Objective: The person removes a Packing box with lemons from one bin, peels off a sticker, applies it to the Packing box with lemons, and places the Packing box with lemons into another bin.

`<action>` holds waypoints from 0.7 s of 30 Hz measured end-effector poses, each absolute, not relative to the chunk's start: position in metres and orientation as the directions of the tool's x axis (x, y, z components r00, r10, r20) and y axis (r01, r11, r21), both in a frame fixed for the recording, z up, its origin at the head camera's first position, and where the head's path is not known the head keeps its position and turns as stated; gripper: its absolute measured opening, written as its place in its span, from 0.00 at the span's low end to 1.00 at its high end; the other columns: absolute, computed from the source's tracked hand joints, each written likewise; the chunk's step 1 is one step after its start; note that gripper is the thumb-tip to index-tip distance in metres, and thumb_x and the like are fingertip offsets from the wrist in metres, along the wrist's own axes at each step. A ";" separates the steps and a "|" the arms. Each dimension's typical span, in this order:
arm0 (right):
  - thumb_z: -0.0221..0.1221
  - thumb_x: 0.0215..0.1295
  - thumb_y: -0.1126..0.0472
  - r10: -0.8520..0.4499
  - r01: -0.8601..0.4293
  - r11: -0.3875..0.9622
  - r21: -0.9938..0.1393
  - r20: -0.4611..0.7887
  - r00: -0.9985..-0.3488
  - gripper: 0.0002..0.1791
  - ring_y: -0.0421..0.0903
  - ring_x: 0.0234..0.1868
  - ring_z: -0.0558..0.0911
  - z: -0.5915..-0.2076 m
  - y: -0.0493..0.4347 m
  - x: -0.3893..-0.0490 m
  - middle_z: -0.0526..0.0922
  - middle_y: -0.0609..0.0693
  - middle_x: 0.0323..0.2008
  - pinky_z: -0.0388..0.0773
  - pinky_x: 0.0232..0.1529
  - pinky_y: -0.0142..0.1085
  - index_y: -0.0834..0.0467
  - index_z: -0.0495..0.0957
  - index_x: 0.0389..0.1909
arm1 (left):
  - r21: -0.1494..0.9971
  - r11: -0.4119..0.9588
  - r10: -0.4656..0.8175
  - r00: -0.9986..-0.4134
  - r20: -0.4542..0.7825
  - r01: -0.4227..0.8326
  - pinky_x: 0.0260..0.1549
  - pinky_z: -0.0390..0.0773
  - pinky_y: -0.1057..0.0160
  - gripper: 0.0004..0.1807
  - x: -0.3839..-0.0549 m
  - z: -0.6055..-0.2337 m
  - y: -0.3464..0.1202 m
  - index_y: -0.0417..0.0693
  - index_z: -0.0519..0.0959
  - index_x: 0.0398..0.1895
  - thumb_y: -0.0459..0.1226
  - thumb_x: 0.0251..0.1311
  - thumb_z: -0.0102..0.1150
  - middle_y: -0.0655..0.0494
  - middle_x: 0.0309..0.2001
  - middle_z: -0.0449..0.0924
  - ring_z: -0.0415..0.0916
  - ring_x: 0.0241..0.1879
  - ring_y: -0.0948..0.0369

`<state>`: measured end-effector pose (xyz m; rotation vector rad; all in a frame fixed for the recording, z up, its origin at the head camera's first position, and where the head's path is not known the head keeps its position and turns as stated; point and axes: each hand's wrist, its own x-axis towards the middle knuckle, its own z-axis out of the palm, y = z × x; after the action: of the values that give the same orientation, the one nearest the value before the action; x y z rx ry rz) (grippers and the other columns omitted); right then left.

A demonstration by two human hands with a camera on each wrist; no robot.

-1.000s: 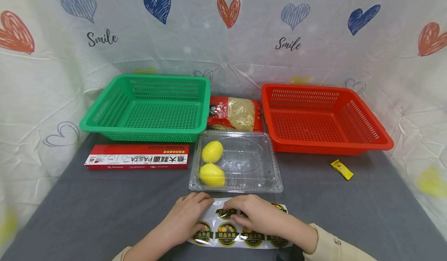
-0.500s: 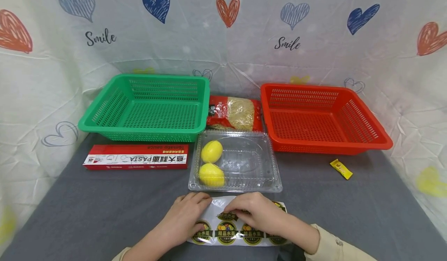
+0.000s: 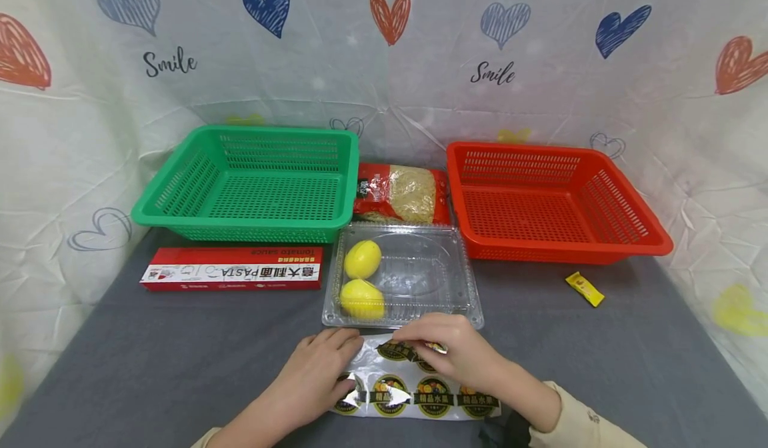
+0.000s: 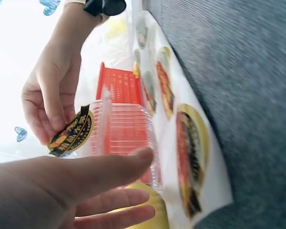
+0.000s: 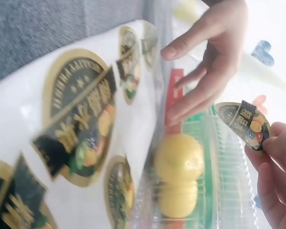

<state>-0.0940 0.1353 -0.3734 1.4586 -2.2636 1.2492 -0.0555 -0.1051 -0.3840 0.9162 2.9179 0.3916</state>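
In the head view my left hand [image 3: 318,376] rests on the left end of a white sheet of round fruit stickers [image 3: 367,366], its fingers fairly straight. My right hand [image 3: 459,351] is above the sheet's far half. Between thumb and fingers it pinches a round black-and-gold sticker [image 5: 248,125], which both wrist views show lifted off the sheet. Several more stickers [image 3: 433,396] lie in rows on the sheet. Just beyond stands a clear plastic clamshell box [image 3: 475,309] with two lemons, one [image 3: 363,259] behind the other [image 3: 363,299], on its left side.
A green basket [image 3: 270,224] stands back left, a red basket [image 3: 564,251] back right. Between them lies a red noodle packet [image 3: 411,191]. The pasta box [image 3: 233,269] lies in front of the green basket, a small yellow sachet [image 3: 585,289] in front of the red one.
My right hand has moved up and slightly right, and the sticker in its fingers has come away from the sheet. My left hand has stayed on the sheet's left end.
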 end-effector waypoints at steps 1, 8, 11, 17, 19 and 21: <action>0.60 0.47 0.79 -0.665 -0.819 0.167 -0.548 0.551 -0.505 0.19 0.39 0.39 0.81 -0.372 0.136 -0.095 0.83 0.48 0.38 0.76 0.39 0.26 0.60 0.81 0.41 | 0.265 0.790 0.565 -0.824 0.036 0.553 0.41 0.73 0.47 0.26 -0.055 -0.383 -0.104 0.45 0.76 0.51 0.43 0.47 0.67 0.51 0.52 0.73 0.69 0.52 0.53; 0.59 0.44 0.81 -0.626 -0.851 0.142 -0.506 0.620 -0.473 0.20 0.44 0.37 0.82 -0.367 0.137 -0.100 0.83 0.52 0.37 0.77 0.37 0.26 0.63 0.81 0.40 | 0.404 0.735 0.483 -0.839 0.251 0.544 0.37 0.77 0.60 0.17 -0.056 -0.375 -0.095 0.49 0.79 0.45 0.42 0.52 0.64 0.60 0.43 0.78 0.75 0.43 0.62; 0.59 0.46 0.80 -0.618 -0.841 0.145 -0.521 0.617 -0.488 0.18 0.44 0.39 0.81 -0.367 0.137 -0.101 0.83 0.52 0.37 0.77 0.37 0.27 0.63 0.81 0.39 | 0.495 0.680 0.424 -0.841 0.335 0.540 0.34 0.78 0.64 0.13 -0.059 -0.372 -0.091 0.51 0.79 0.42 0.39 0.52 0.64 0.63 0.39 0.79 0.76 0.38 0.67; 0.59 0.49 0.78 -0.604 -0.820 0.151 -0.553 0.605 -0.519 0.16 0.43 0.39 0.81 -0.366 0.137 -0.103 0.84 0.51 0.37 0.77 0.37 0.27 0.62 0.82 0.39 | 0.708 0.495 0.418 -0.852 0.315 0.505 0.34 0.78 0.64 0.12 -0.066 -0.369 -0.086 0.49 0.77 0.44 0.36 0.55 0.61 0.66 0.39 0.77 0.76 0.38 0.70; 0.59 0.49 0.78 -0.597 -0.821 0.144 -0.552 0.613 -0.517 0.15 0.42 0.39 0.82 -0.365 0.136 -0.104 0.84 0.52 0.37 0.76 0.35 0.26 0.63 0.82 0.39 | 0.730 0.457 0.432 -0.844 0.317 0.508 0.34 0.78 0.64 0.12 -0.068 -0.370 -0.085 0.50 0.76 0.44 0.36 0.56 0.60 0.66 0.39 0.77 0.75 0.39 0.70; 0.58 0.49 0.78 -0.589 -0.826 0.140 -0.546 0.624 -0.513 0.15 0.42 0.38 0.82 -0.364 0.136 -0.104 0.84 0.52 0.37 0.76 0.33 0.25 0.63 0.82 0.38 | 0.732 0.439 0.437 -0.836 0.332 0.520 0.34 0.78 0.63 0.10 -0.070 -0.371 -0.083 0.50 0.76 0.43 0.36 0.57 0.60 0.67 0.38 0.77 0.75 0.38 0.70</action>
<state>-0.1042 0.1355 -0.3644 1.3818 -2.1591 1.3104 -0.0697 -0.0827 -0.3711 0.9150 2.7432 1.4502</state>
